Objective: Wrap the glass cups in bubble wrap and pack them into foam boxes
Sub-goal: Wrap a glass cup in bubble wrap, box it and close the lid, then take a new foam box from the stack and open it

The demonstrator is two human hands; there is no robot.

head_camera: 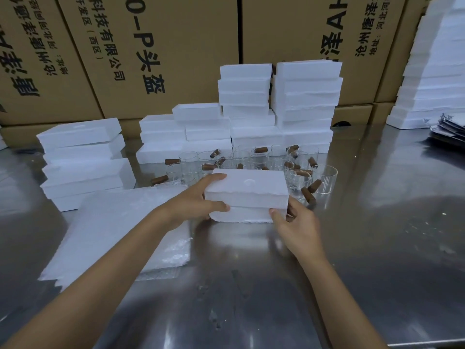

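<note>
A closed white foam box (247,195) is gripped at centre frame by both hands: the left hand (193,204) is curled round its left end, fingers over the top edge and thumb along the front seam, while the right hand (299,227) grasps the lower right corner, thumb on the front face. The box is made of two matching halves with a rough seam between them and a round dimple on top, and it rests on a reflective stainless steel table (364,248). Just behind it, clear glass cups (259,159) are clustered among brown corks (308,195). Bubble wrap sheets (118,227) are stacked at lower left. Stacked foam boxes (304,102) are piled behind the cups, before printed cardboard cartons (176,46) across the top.
</note>
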